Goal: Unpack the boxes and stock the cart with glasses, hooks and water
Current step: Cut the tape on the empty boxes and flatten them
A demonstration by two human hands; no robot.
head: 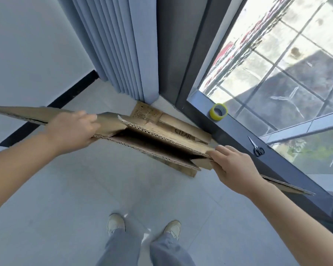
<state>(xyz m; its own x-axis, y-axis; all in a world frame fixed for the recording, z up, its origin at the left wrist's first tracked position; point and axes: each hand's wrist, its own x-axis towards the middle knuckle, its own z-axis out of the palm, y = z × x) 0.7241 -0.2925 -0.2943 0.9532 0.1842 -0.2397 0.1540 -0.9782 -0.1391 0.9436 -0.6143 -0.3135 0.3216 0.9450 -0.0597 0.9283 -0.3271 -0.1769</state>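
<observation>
Above the pale grey tiled floor (pixel 69 189), near the corner where a wall meets a glazed door, the person holds a flattened brown corrugated cardboard box (pixel 154 148) in mid-air with both hands. It is collapsed almost flat; a dark narrow gap shows between its two walls, and nothing can be seen inside it. The left hand (pixel 71 131) grips the box's left end, fingers curled over the top flap and thumb beneath. The right hand (pixel 231 166) pinches the right end, fingers closed on the edge of the board, with a long flap running on under the forearm toward the door. Below and behind the held box, more flattened brown cardboard sheets (pixel 181 123) lie stacked on the floor against the door frame; one bears the printed word "CLEAR". On the dark grey door sill (pixel 238 131) a roll of yellow-green adhesive tape (pixel 218 111) stands on its edge, and farther right, well apart from it, a pair of black-handled scissors (pixel 256 146) lies flat. Pleated blue-grey curtains (pixel 123 45) hang in the corner, their hems touching the floor just beyond the stacked cardboard. Two beige shoes (pixel 115 223) and grey trouser legs show at the bottom.
</observation>
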